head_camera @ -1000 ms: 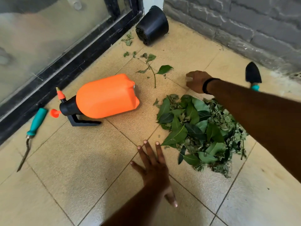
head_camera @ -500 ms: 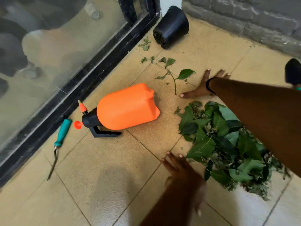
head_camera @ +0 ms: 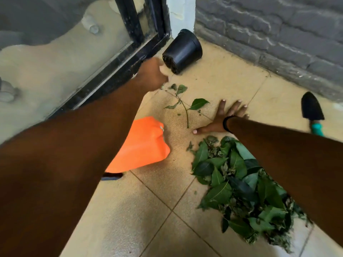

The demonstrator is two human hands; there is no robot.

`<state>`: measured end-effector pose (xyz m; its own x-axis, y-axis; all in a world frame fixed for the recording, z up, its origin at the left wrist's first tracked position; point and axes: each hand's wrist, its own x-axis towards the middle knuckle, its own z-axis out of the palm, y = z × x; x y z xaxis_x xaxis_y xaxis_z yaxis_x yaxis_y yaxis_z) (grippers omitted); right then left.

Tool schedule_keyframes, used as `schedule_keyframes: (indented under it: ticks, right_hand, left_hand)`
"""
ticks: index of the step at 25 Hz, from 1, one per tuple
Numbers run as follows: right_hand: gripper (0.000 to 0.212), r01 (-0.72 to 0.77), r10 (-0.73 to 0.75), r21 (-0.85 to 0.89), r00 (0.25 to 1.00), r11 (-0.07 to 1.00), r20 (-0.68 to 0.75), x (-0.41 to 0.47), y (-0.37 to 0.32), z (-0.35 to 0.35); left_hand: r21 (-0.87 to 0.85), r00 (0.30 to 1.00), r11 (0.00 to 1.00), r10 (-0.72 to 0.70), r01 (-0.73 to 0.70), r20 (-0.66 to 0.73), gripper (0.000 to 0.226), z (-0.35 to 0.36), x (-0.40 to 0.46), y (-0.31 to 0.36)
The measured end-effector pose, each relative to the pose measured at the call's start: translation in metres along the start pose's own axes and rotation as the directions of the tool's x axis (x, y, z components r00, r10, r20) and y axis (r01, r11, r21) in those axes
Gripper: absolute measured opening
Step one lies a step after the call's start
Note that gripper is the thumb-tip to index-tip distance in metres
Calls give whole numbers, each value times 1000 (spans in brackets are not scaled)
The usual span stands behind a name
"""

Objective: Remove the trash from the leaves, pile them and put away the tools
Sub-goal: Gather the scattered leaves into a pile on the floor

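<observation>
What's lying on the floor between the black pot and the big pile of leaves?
In the head view, a leafy twig lies on the tiles between the black pot and the leaf pile; the right hand rests flat there too.

Tiled floor (head_camera: 152, 219) bears leaf pile (head_camera: 239, 184), orange sprayer (head_camera: 141, 147), tipped pot (head_camera: 182, 51) — trowel (head_camera: 312, 110) too

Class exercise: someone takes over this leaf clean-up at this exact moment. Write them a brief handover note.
Left hand: reaching to the scattered leaf bits by the tipped black pot; grip unclear.
Right hand: flat and open on the tile, beside the leafy twig.
Done: the main leaf pile is gathered.
Left: add the twig and stray bits to it; put away the orange sprayer and the trowel.
</observation>
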<state>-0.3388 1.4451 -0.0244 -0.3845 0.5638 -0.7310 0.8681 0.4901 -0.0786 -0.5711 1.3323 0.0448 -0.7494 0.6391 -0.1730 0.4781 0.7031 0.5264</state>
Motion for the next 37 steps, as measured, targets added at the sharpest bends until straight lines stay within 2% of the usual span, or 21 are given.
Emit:
schedule_keyframes:
  ticks: [2,4,10,13,15,18,22,25,27,29,30,31,33,34,35,37]
  right_hand:
    - [173,34,-33,27,999,999,-26,1,-1,5]
    - [173,36,-34,37,998,999,-61,10,-1,12]
    - [169,37,-35,27,997,999,-63,16,-2,14]
    - [169,45,-42,61,998,997,-54,17,0,15]
    - [169,55,-52,66,998,996,-47,19,2,17]
    - [169,66,-61,63,996,996,-65,20,1,17]
    - [169,54,-50,78,997,995,-60,20,2,14]
    - [169,57,-54,55,997,997,-60,19,2,15]
    - [168,58,-53,76,996,995,-65,17,2,13]
    - [167,65,-60,72,996,995,-64,16,2,14]
    - [167,67,-63,64,996,996,-64,16,3,14]
    - [167,68,-64,62,996,996,-67,16,2,13]
    - [167,64,-59,67,996,996,-72,15,2,13]
    - [167,64,-59,61,996,996,-72,15,1,14]
    - [167,63,-59,57,996,996,-71,15,1,15]
    - [168,59,-54,66,996,996,-72,16,1,14]
  left_hand:
    - [246,990,969,-32,-3,138,88,22,6,-28]
    - [299,992,954,-33,-6,126,100,35,20,-46]
    - [235,994,969,60,-80,93,93,39,69,-66]
    - [242,988,965,71,-103,136,88,55,94,-71]
    - [280,988,955,63,-101,143,90,62,104,-69]
    - [246,987,966,46,-82,151,99,52,116,-66]
    - [265,968,959,31,-99,247,81,52,104,-50]
    - [290,960,946,59,-141,275,80,72,70,-55]
    - [269,884,931,102,-246,457,70,78,46,-52]
    - [47,801,956,216,-291,559,45,72,23,-46]
    - [-64,820,956,280,-287,500,35,66,15,-44]
    - [-133,875,954,301,-270,378,32,59,13,-41]
    - [-49,962,966,259,-255,90,32,42,26,-45]
    - [21,977,977,212,-212,12,36,34,41,-52]
    - [64,986,984,168,-168,2,46,28,58,-62]
    - [128,987,985,102,-118,124,70,28,87,-74]
